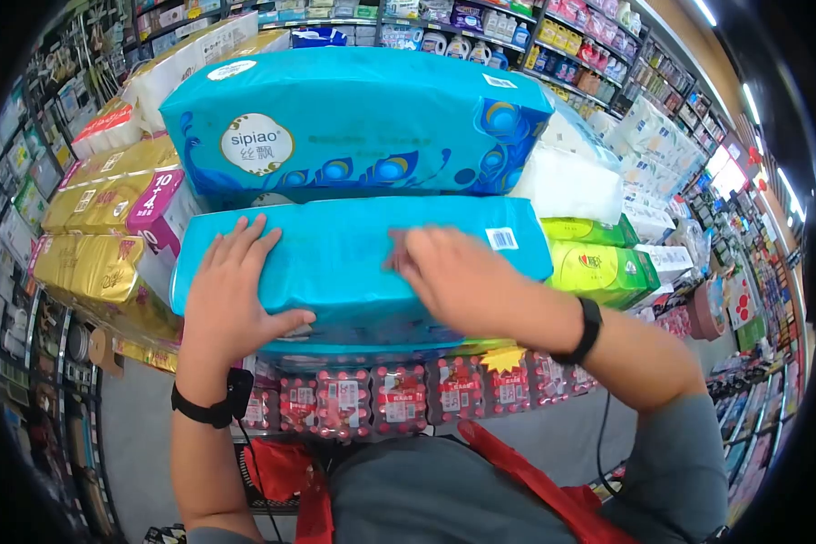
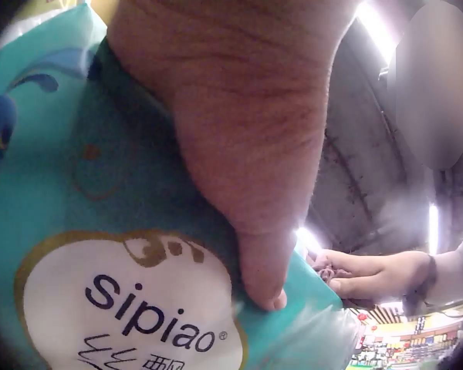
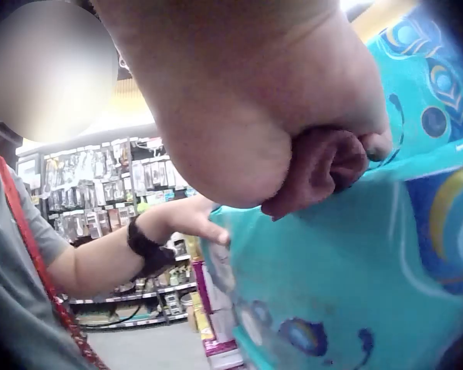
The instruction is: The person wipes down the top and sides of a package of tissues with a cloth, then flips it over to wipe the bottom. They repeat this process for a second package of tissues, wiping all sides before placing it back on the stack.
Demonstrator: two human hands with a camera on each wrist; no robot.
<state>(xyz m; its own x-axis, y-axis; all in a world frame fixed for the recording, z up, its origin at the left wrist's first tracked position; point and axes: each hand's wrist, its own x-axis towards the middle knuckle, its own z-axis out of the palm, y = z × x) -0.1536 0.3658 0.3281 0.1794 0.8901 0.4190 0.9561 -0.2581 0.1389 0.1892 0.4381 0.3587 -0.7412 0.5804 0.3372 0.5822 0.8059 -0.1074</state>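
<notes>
Here, we face a big teal rear pack (image 1: 363,122), printed "sipiao", with a teal front pack (image 1: 340,258) just before it. Gold packs (image 1: 104,204) sit to the left, green packs (image 1: 594,270) to the right. Our left hand (image 1: 227,295) rests on the front pack, fingers spread wide. Our right hand (image 1: 471,281) has fingers curled round a crumpled purplish-brown cloth (image 3: 320,171) at the front pack's top.

The teal pack (image 1: 354,249) had a smooth, glossy plastic film, lightly creased. The crumpled cloth (image 3: 320,169) looked matt and soft. The gold packs (image 1: 91,272) wore shiny plastic wrap, and the bottle packs (image 1: 399,399) were sheathed in clear, glossy film.
</notes>
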